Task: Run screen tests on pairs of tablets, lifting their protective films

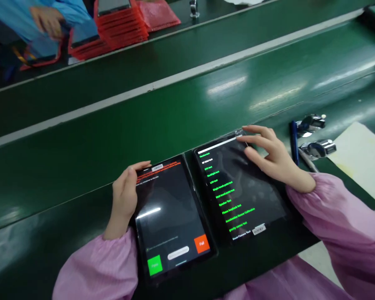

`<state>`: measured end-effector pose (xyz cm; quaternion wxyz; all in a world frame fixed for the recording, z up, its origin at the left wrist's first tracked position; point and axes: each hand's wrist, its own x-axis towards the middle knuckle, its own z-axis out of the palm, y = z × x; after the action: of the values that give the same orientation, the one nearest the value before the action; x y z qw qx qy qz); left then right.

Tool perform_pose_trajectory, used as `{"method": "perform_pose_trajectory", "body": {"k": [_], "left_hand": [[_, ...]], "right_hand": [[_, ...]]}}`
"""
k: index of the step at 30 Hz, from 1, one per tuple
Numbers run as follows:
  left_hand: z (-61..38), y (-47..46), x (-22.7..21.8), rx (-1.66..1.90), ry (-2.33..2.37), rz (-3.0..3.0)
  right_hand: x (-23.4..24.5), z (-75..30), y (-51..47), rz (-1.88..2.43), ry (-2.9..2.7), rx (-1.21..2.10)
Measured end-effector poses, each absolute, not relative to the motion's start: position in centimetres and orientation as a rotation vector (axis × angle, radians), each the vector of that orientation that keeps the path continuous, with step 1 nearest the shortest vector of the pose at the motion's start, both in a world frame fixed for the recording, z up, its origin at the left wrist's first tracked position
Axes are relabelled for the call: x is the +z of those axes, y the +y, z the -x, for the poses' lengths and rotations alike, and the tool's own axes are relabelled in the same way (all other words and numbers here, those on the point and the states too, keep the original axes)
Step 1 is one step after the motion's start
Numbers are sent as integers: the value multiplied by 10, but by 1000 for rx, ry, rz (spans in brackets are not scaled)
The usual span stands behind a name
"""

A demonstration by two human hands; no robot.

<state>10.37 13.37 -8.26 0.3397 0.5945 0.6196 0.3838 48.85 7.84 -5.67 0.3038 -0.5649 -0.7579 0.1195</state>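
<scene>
By the near edge of the green counter (81,218), the curled left hand (124,193) grips a black rectangular tablet (171,216) by its upper-left corner; the right hand (270,154), fingers spread, arches over a second black tablet (256,196) at its top-right corner. Beyond sit stacked red pouches (121,27).

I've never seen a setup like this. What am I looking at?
There is no machine: a person works bare-handed. The one picture comes from a camera on their head, looking forward and down. The left hand holds the upper left corner of one tablet, whose screen has an orange Fail button. The right hand, fingers spread, is at the top of a second tablet, which shows a mostly green test list. Both tablets lie on a dark green bench, a blue pen to the right. Beyond is a co-worker's hand.
</scene>
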Motion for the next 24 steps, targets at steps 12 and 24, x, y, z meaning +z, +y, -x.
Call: {"method": "perform_pose_trajectory", "body": {"k": [12,24], "left_hand": [[-102,130,-79,978,1662,-1536],[-97,133,-84,938,1633,-1467]], "right_hand": [[-37,-486,73,1435,-2109,316],[-80,-469,143,1522,-1593,891]]}}
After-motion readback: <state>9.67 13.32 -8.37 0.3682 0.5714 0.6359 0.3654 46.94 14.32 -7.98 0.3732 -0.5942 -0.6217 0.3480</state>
